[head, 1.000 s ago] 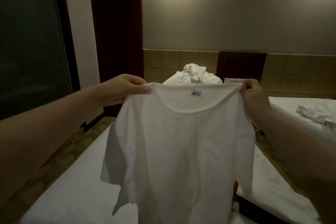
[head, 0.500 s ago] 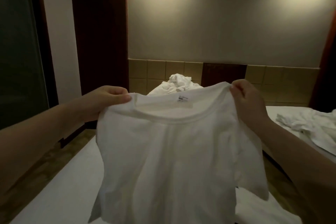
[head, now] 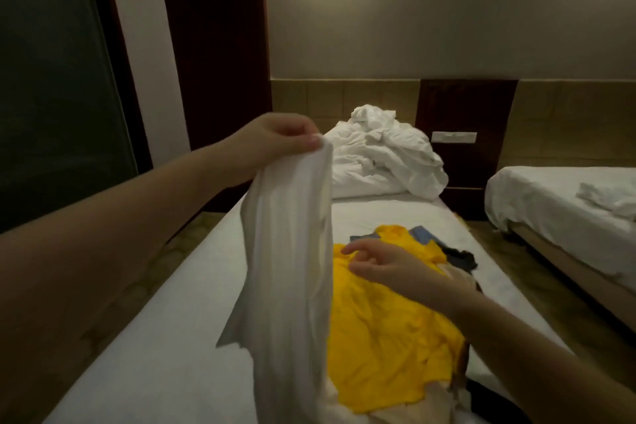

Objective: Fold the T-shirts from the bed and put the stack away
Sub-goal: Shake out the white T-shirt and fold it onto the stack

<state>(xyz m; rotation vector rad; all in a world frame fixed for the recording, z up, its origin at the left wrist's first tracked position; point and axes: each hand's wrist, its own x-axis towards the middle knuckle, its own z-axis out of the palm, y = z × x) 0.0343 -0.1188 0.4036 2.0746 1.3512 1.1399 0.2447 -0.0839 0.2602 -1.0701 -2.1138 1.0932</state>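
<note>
White fabric T-shirt (head: 289, 251), hanging bunched lengthwise over the near left of the white-sheeted bed (head: 155, 337), top edge pinched between thumb and fingers of the left hand (head: 275, 141). Just right, crumpled yellow T-shirt (head: 385, 330) lying on the mattress. Right hand (head: 389, 267) above it, fingers loosely spread, holding nothing. Blue garment (head: 421, 234) and dark garment (head: 461, 258) just beyond. Heap of rumpled white bedding (head: 382, 158) at the far end. Second white bed (head: 550, 203) at far right.

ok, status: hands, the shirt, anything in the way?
Left hand pinches white T-shirt, hanging bunched above bed. Right hand open, empty, over yellow shirt. That shirt sprawls across the bed, unfolded.
</note>
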